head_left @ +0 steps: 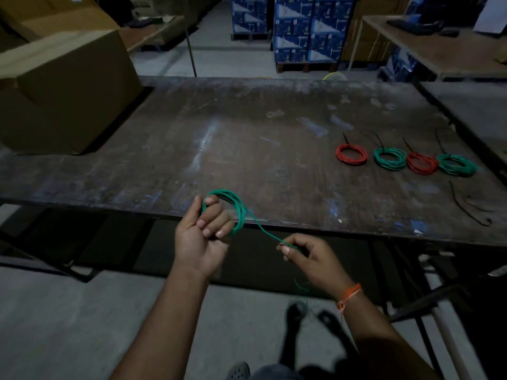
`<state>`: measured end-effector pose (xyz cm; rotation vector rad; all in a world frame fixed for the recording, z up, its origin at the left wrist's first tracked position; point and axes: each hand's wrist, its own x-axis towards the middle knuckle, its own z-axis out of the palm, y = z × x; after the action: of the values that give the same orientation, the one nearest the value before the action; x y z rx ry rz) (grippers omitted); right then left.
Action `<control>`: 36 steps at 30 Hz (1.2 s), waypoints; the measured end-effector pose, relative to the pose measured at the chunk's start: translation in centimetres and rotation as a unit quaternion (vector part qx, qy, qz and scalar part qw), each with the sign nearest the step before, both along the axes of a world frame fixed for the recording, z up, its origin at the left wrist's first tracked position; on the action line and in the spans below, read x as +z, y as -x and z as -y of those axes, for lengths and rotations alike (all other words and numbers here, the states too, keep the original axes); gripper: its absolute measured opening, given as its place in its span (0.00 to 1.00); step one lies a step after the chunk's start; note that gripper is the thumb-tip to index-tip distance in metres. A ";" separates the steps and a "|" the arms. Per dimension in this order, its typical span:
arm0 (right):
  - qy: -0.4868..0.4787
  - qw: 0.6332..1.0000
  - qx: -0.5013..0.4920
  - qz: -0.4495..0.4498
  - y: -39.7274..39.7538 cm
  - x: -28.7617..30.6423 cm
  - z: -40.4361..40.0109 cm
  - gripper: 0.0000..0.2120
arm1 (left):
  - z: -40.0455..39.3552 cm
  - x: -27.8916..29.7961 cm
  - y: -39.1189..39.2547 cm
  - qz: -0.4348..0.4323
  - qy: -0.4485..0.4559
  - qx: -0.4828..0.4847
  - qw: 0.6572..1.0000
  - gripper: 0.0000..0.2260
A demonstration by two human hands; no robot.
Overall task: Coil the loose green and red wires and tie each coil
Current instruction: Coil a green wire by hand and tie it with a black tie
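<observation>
My left hand point(204, 237) grips a green wire coil point(238, 208) at the near edge of the table; the loops stick out past its fingers. A loose strand runs from the coil down to my right hand point(307, 257), which pinches it between thumb and fingers. More green wire hangs blurred below that hand. On the right of the table lie tied coils in a row: a red coil point(351, 154), a green coil point(389, 158), another red coil point(421, 163) and another green coil point(456, 165), each with a black tie sticking up.
The dark worn table point(247, 138) spans the view. A large cardboard box point(63, 89) stands at its left end. Loose black ties point(469, 207) lie near the right front corner. Behind are stacked blue boxes point(301, 28) and another table point(444, 50).
</observation>
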<state>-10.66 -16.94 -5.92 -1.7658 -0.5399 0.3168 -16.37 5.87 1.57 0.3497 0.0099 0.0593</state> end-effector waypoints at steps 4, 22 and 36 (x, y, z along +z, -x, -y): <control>-0.064 0.990 -0.116 0.037 0.4 0.6 -0.3 0.09 | -2.2 -0.2 -0.2 0.008 0.012 0.049 0.999 0.13; 0.027 0.927 0.057 0.370 0.5 12.8 -9.5 0.04 | -3.2 0.1 -0.8 0.026 -0.555 0.072 0.828 0.16; -0.009 0.980 -0.102 0.168 -4.0 8.3 -9.4 0.12 | -1.9 0.8 -4.7 0.040 -0.286 -0.123 0.950 0.14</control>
<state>-6.71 -7.59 2.40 -1.8493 -0.5913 -0.1326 -11.69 7.77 2.38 0.9263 -0.1340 -0.1765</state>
